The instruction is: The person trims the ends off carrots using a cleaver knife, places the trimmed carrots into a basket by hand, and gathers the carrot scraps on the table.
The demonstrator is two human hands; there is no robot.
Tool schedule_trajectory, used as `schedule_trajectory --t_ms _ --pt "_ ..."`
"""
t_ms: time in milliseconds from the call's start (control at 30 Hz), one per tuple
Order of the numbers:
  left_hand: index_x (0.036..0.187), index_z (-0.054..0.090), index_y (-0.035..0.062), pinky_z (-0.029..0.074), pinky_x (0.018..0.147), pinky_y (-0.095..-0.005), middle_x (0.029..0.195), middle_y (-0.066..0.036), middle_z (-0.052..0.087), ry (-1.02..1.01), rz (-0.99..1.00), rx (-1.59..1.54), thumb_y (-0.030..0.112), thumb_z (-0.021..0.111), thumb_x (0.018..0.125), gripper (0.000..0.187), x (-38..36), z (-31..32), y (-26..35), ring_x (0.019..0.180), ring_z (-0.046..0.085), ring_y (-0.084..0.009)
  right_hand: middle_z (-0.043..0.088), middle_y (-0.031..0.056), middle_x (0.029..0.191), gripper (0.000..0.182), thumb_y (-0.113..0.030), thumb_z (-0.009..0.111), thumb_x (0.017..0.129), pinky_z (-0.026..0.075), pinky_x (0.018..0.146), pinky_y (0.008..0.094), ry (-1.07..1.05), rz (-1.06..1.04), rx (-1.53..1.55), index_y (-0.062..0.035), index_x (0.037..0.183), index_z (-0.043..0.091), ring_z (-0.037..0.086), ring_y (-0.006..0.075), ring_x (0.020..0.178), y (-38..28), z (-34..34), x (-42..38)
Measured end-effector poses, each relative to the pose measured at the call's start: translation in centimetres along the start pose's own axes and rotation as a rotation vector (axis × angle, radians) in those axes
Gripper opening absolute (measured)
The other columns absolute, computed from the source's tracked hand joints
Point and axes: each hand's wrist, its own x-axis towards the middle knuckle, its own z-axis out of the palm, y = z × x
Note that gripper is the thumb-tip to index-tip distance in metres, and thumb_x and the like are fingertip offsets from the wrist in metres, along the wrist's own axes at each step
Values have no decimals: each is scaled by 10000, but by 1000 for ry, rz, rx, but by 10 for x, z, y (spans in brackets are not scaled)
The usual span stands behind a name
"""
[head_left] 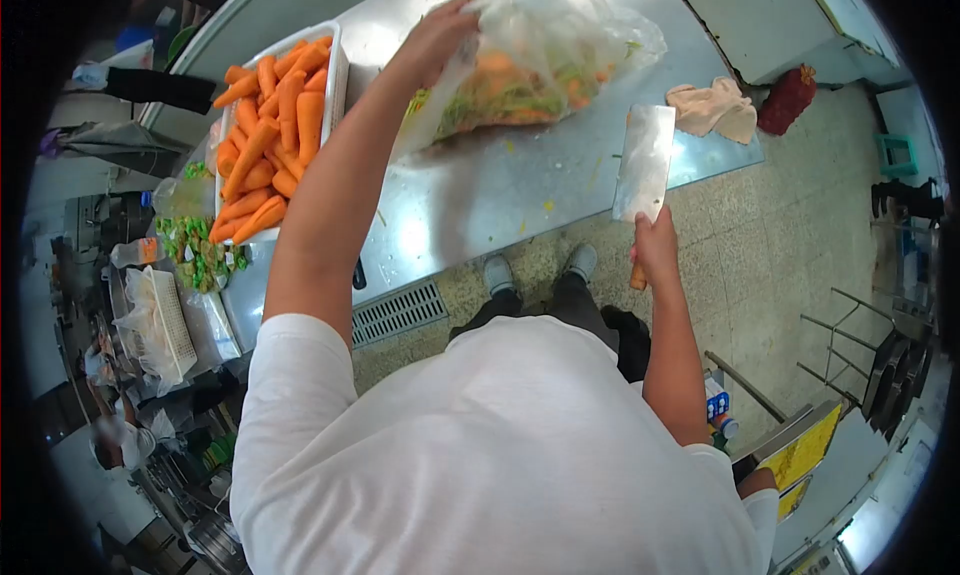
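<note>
My left hand [445, 37] is at the left edge of a clear plastic bag [530, 65] on the metal table [500, 190]; its fingers are partly hidden against the plastic. Inside the bag are orange and green scraps. My right hand [655, 247] grips the wooden handle of a cleaver [645, 160], its broad blade pointing away from me over the table's front edge. To the left of my left arm, a white basket [338, 75] is heaped with carrots [290, 110].
A beige cloth [715, 110] lies at the table's right end, beside a red sack [788, 100]. Small green pieces [195, 250] and a white basket [172, 320] are at the left. People stand at far left; a metal rack [850, 335] is at right.
</note>
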Motion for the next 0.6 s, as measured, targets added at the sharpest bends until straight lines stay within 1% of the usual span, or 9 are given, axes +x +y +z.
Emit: schedule_trajectory --t_ms 67,133,267,333,367,467,533,567,600 --pt "1292 635 102 540 744 -379 979 -87 676 1 7 -65 233 631 873 439 15 -13 -3 879 650 -230 583 98 732 214 -193 546 1002 447 408 348 6 32 -19 -31 1137 505 549 181 451 -11 12 -10" --pt "1586 280 123 546 610 -375 1015 -90 598 -45 62 -186 256 587 959 710 28 -23 1 768 602 -202 621 169 767 292 -201 559 993 507 454 397 -30 45 -3 23 1165 485 633 263 524 -21 22 -16" --pt "1544 350 94 537 598 -369 963 -89 600 -28 135 -274 230 577 953 648 33 -23 11 728 593 -198 644 201 800 301 -205 573 988 514 465 408 -59 -46 -74 34 1145 477 651 279 529 -33 70 -36" --pt "1546 344 73 532 598 -368 937 -89 587 -66 126 -241 211 569 943 658 34 -21 17 725 586 -194 673 273 888 305 -198 574 979 551 597 487 -196 12 -137 41 1144 480 702 394 687 -51 89 -49" --pt "1546 344 73 532 598 -368 937 -89 587 -60 126 -235 211 569 943 658 35 -23 20 725 586 -194 673 273 888 305 -198 574 979 551 597 487 -204 8 -134 41 1144 480 702 394 687 -46 101 -49" --pt "1562 318 67 530 594 -372 932 -78 573 -103 124 -153 187 559 934 684 37 -24 26 714 576 -192 668 330 972 315 -200 565 976 533 772 555 -205 -147 -214 47 1157 489 668 506 904 -30 133 -52" --pt "1559 326 66 529 593 -373 931 -73 574 -91 126 -132 190 564 935 679 39 -29 29 710 577 -195 655 353 999 315 -201 547 980 479 888 591 -297 -163 -228 46 1168 495 583 568 1045 -43 150 -65" --pt "1555 333 64 529 592 -374 931 -67 575 -88 121 -116 193 570 937 675 38 -29 30 706 577 -197 655 353 999 315 -201 547 980 479 888 591 -297 -166 -226 46 1168 495 583 568 1045 -44 161 -71" --pt "1555 333 64 529 592 -374 931 -67 575 -94 125 -114 193 570 937 675 37 -30 30 706 577 -197 662 329 964 316 -215 554 983 505 826 571 -297 -278 -280 42 1158 495 630 526 952 -45 169 -76"
